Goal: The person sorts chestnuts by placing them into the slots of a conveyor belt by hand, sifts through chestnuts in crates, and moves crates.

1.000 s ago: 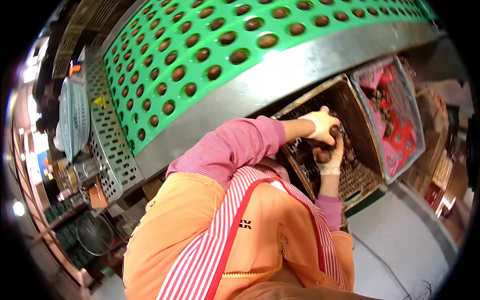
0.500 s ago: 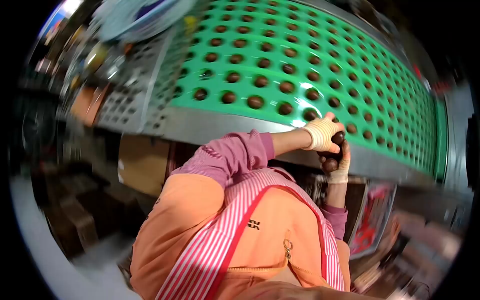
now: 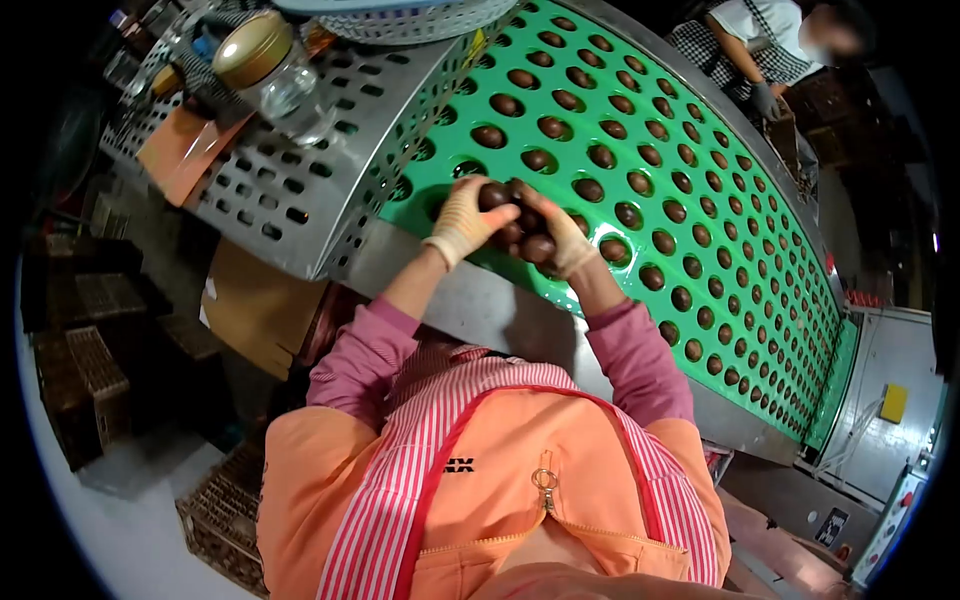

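Observation:
My left hand (image 3: 463, 222), in a pale ribbed glove with bare fingertips, is curled around a dark brown egg (image 3: 494, 196) with its thumb on the front. My right hand (image 3: 560, 236), gloved alike, is cupped around several more eggs (image 3: 537, 248) pressed together beside it. Both hands nearly meet over the near left corner of a green conveyor (image 3: 590, 215) with rows of round pockets. Most pockets hold one brown egg each, such as a nearby egg (image 3: 588, 190). Some pockets at the left end show dark gaps. My fingers partly hide the held eggs.
On the left, a perforated metal shelf (image 3: 350, 160) carries a gold-lidded jar (image 3: 285, 85) and a pale blue basket (image 3: 420, 22). A co-worker (image 3: 770, 45) stands across the conveyor. Brown crates (image 3: 98, 360) are at lower left, and a metal cabinet (image 3: 890, 380) stands right.
Both hands have moved along the conveyor to its left end, still holding eggs. The view has shifted; the co-worker now shows at upper right.

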Demonstrator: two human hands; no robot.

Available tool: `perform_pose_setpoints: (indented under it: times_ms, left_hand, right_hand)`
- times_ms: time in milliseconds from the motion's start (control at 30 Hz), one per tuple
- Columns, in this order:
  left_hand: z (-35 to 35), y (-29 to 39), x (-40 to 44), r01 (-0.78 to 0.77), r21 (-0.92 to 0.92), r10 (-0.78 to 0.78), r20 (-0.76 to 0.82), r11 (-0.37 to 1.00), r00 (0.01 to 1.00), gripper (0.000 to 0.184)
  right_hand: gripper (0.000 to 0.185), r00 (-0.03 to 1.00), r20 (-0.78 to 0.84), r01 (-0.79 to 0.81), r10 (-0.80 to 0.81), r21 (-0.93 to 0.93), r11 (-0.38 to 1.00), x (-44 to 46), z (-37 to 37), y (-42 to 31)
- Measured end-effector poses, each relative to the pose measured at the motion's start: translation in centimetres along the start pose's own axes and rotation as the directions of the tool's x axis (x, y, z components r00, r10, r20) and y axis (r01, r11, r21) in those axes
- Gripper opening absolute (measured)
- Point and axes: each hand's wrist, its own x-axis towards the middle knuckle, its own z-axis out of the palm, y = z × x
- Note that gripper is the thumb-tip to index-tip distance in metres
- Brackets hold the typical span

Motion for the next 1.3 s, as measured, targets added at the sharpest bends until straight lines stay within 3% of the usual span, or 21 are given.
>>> perform_pose_setpoints:
  times_ms: [67,133,167,200,267,333,400,467,500,533,600,733,800,933,1000,1100,1167,1200,1233,1267,1300]
  left_hand:
    - [-1.4,-1.5,2.3,0.025,-0.155,-0.02,0.031,0.988,0.999,0.055]
    - [-1.9,-2.0,3.6,-0.029,-0.012,0.025,-0.222,1.0,0.975,0.053]
    - [-2.2,-3.2,4.7,-0.041,0.02,0.045,-0.287,0.999,0.957,0.052]
    - [-2.5,-3.7,5.3,-0.06,0.087,0.087,-0.36,0.994,0.929,0.05]
    - [-4.3,0.0,4.8,0.14,-0.204,-0.171,-0.144,0.969,0.975,0.049]
    - [-3.2,-1.0,4.6,0.03,0.096,-0.005,-0.252,0.995,0.968,0.048]
    - [-0.4,-4.5,4.8,-0.075,0.097,0.108,-0.41,0.992,0.905,0.052]
    - [0.6,-4.9,4.7,-0.131,0.043,0.135,-0.485,0.99,0.864,0.059]
    - [0.5,-4.7,4.6,-0.126,0.048,0.134,-0.458,0.991,0.879,0.06]
    - [0.2,-4.4,4.4,-0.102,0.101,0.137,-0.457,0.99,0.879,0.059]
    - [-0.3,-3.7,4.1,-0.038,0.217,0.122,-0.389,0.975,0.913,0.057]
    - [-2.7,-1.6,2.1,0.055,0.547,0.009,-0.113,0.835,0.993,0.055]
    - [-3.8,-2.3,1.3,0.057,0.564,-0.031,-0.055,0.824,0.998,0.055]
    - [-6.3,-4.2,2.4,0.005,0.462,-0.033,0.053,0.887,0.998,0.055]
    - [-8.0,-4.8,3.7,0.034,0.331,-0.076,0.115,0.943,0.99,0.055]
    - [-10.9,-5.2,6.3,-0.063,0.051,0.058,0.097,0.997,0.994,0.055]
    - [-12.9,-5.1,8.5,-0.137,-0.102,0.153,0.176,0.985,0.972,0.051]
    - [-13.5,-5.2,9.8,0.008,-0.188,0.055,0.326,0.982,0.944,0.052]
    - [-13.8,-5.6,11.1,-0.08,0.008,0.071,0.392,0.997,0.917,0.052]
    - [-14.0,-6.2,11.9,-0.18,0.194,0.072,0.462,0.964,0.884,0.052]
    - [-14.6,-6.6,12.8,-0.239,0.244,0.094,0.485,0.94,0.869,0.053]
  right_hand:
    - [0.033,0.994,0.025,-0.104,0.102,0.075,0.992,3.6,0.0,-0.9]
    - [0.029,0.998,0.064,-0.042,0.029,0.21,0.977,7.3,0.1,-0.8]
    - [0.026,0.993,0.094,-0.09,0.071,0.215,0.972,9.0,-0.7,-1.1]
    - [0.024,0.974,0.207,-0.112,0.09,0.097,0.989,9.5,-1.0,-2.1]
    - [0.022,0.976,0.21,0.04,-0.056,0.081,0.996,10.7,-0.7,-2.4]
    - [0.024,0.978,0.2,0.045,-0.055,0.057,0.997,13.1,-2.7,-2.1]
    - [0.033,0.977,0.212,-0.08,0.026,0.255,0.964,14.7,-5.5,-1.8]
    - [0.044,0.994,-0.091,0.084,-0.067,0.199,0.976,12.3,0.8,-2.6]
    - [0.052,0.982,0.184,0.024,-0.036,0.067,0.997,13.8,-3.1,-2.5]
    - [0.051,0.981,0.162,0.108,-0.108,0.009,0.994,13.4,-2.2,-2.4]
    - [0.046,0.982,0.149,0.115,-0.112,-0.011,0.993,13.2,-2.7,-2.4]
    - [0.044,0.997,0.07,0.03,-0.039,0.127,0.991,12.9,-5.7,-1.8]
    - [0.044,0.998,-0.038,0.067,-0.058,0.289,0.955,11.8,-4.9,-1.1]
    - [0.048,0.988,-0.147,0.114,-0.041,0.528,0.842,10.7,-4.5,0.4]
    - [0.05,0.98,-0.198,0.142,-0.02,0.627,0.766,10.2,-3.9,0.4]
    - [0.05,0.951,-0.309,0.242,-0.001,0.742,0.625,10.0,-1.2,0.1]
    - [0.05,0.974,-0.216,0.203,-0.066,0.714,0.67,9.9,1.1,-0.8]
    - [0.049,0.982,-0.168,0.183,-0.091,0.696,0.694,10.0,1.9,-0.8]
    - [0.044,0.982,-0.082,0.18,-0.168,0.654,0.734,10.8,1.9,-0.9]
    - [0.042,0.976,-0.144,0.217,-0.166,0.522,0.825,11.8,1.7,-0.9]
    - [0.044,0.939,-0.216,0.325,-0.267,0.314,0.892,13.4,1.5,-0.9]
